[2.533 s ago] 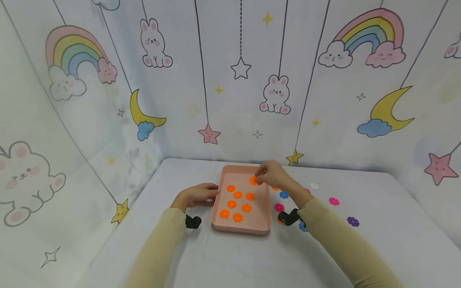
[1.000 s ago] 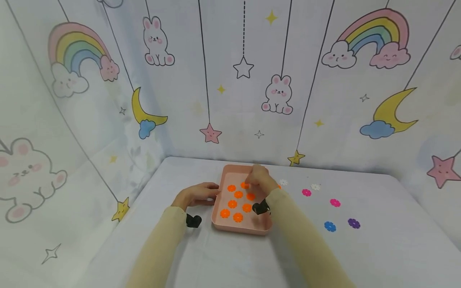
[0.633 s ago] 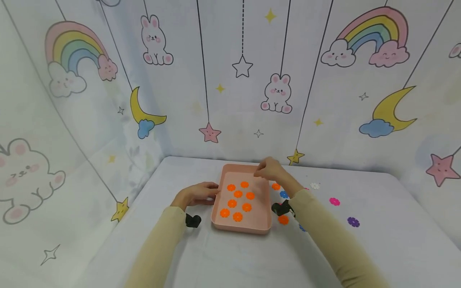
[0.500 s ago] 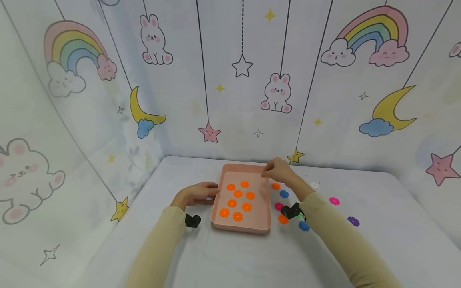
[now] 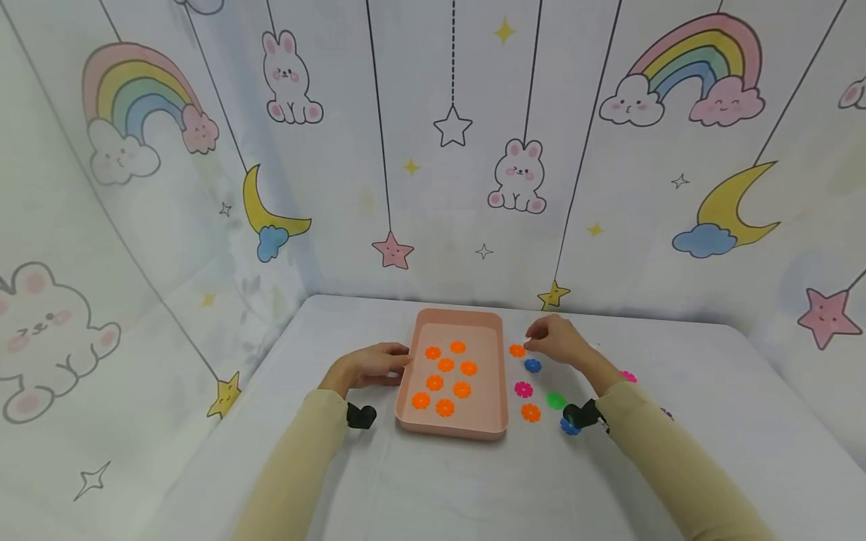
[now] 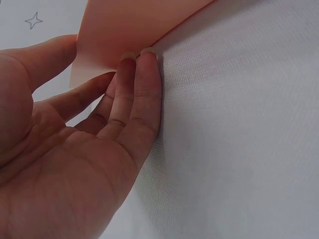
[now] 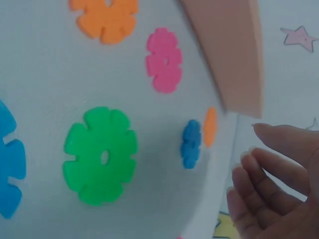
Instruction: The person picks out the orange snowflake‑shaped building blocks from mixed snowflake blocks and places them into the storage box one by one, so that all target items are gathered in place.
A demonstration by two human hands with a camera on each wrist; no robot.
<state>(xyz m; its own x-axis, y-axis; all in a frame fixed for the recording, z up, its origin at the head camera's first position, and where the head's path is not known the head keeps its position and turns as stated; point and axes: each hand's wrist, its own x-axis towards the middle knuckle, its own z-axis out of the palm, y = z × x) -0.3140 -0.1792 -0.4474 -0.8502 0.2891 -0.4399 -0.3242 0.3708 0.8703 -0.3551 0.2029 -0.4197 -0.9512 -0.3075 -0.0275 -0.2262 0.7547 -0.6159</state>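
A pink tray point(image 5: 452, 431) stands on the white table, with several orange slotted, flower-shaped plastic discs point(image 5: 445, 365) lying flat inside it. At its left wall is my left hand point(image 5: 370, 365); in the left wrist view the thumb and gently bent fingertips touch the outside of that wall point(image 6: 129, 25). Right of the tray, my right hand point(image 5: 560, 342) hovers with nothing in it, fingers loosely spread and thumb apart in the right wrist view. Its fingertips are close to an orange disc point(image 5: 517, 351) and a blue disc point(image 5: 532, 365) on the table.
More loose discs lie right of the tray: a pink one point(image 5: 524, 389), a green one point(image 5: 556, 400), another orange one point(image 5: 531, 412) and a second blue one point(image 5: 570, 427). My right forearm partly covers further pink and purple discs. A patterned cloth wall point(image 5: 433, 188) rises behind.
My right hand has let go of an orange disc in the far part of the tray, then moved out rightward over the table. My left hand has stayed at the tray's left wall.
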